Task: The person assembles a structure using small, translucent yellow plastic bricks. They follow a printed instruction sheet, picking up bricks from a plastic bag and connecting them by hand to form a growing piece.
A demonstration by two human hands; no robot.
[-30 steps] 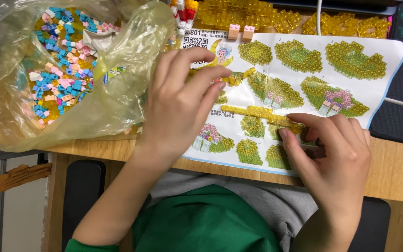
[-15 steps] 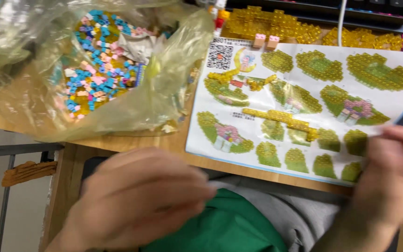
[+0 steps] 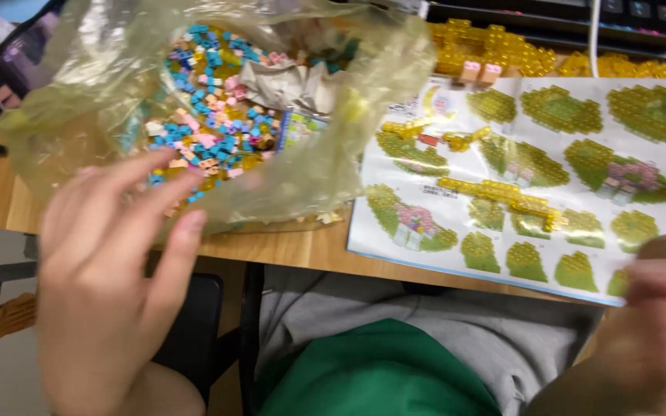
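Left hand (image 3: 109,285) is raised in front of the plastic bag (image 3: 117,92), fingers spread and empty, tips just at the bag's near wall; blurred, so contact can't be confirmed. The bag sits at the left end of the bench (image 3: 302,250), yellowish and translucent, mouth open upward. Inside it: a heap of small bricks (image 3: 210,123) in blue, pink and yellow, plus a crumpled inner wrapper toward the bag's right side.

Right of the bag, touching its edge, lies the instruction sheet (image 3: 533,185), flat, near edge overhanging the bench. On the sheet: a yellow brick strip (image 3: 502,196) (partly assembled) near the middle. Beyond the sheet's far edge: a larger yellow brick assembly (image 3: 533,54).

Right hand (image 3: 657,323) is at the sheet's near right corner, heavily blurred; can't tell if it's closed or holds anything.

My read for the pick: pin the bag's rim with one hand so the film doesn't collapse, enter through the mouth rather than pressing through the wall, spread the heap thin, then pinch one brick by its sides.
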